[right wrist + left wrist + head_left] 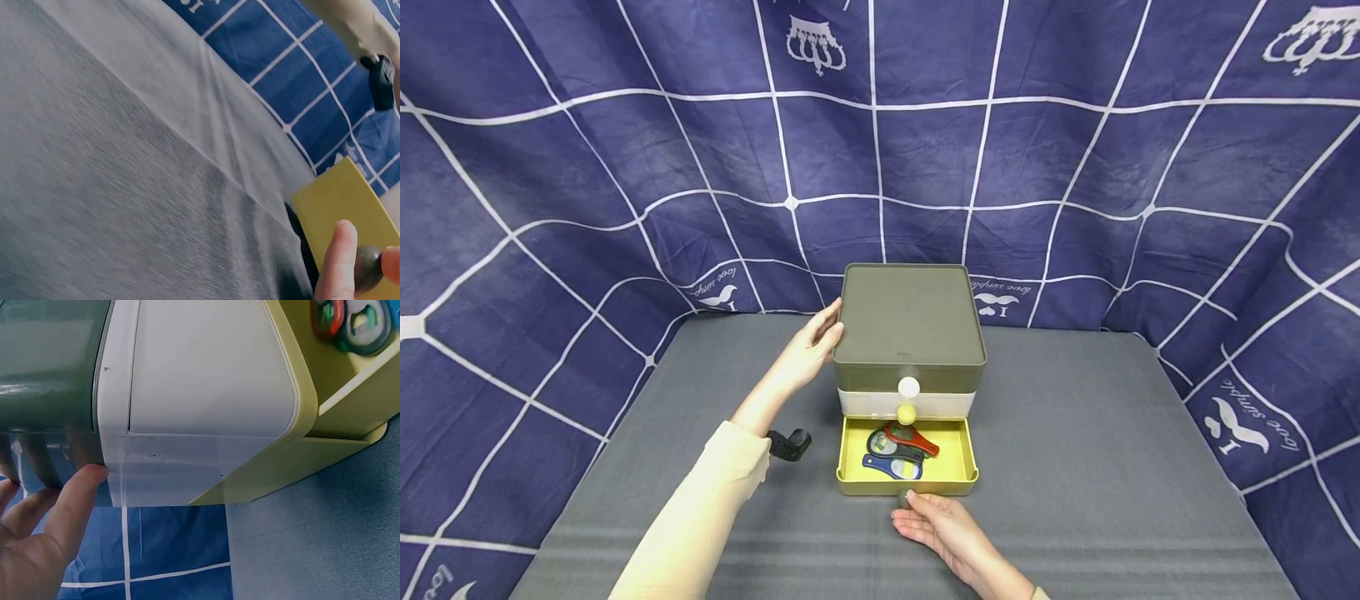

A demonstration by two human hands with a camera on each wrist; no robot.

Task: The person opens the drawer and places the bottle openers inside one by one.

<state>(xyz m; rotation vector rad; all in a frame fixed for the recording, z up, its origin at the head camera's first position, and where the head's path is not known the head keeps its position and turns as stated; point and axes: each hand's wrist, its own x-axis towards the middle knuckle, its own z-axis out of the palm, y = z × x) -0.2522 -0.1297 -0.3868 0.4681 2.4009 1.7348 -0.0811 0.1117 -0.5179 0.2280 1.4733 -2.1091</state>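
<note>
A small drawer box [910,312] with a dark olive top, a white middle tier and a yellow bottom drawer [951,458] stands on the grey cloth. Its bottom drawer is pulled out toward me. My left hand [808,346] rests its fingers against the box's left side; in the left wrist view the thumb lies on the olive tier's edge. At the drawer's front, my right hand [936,529] pinches a dark round knob [367,269] between thumb and finger. Inside the drawer lie several small flat handled tools, one red [912,439], one black [891,447] and one blue [887,465].
White [908,387] and yellow knobs [906,414] stick out above the open drawer. A black wrist device [788,444] shows at my left sleeve. Grey cloth [1090,467] covers the table, and a blue checked curtain [940,150] hangs behind and at both sides.
</note>
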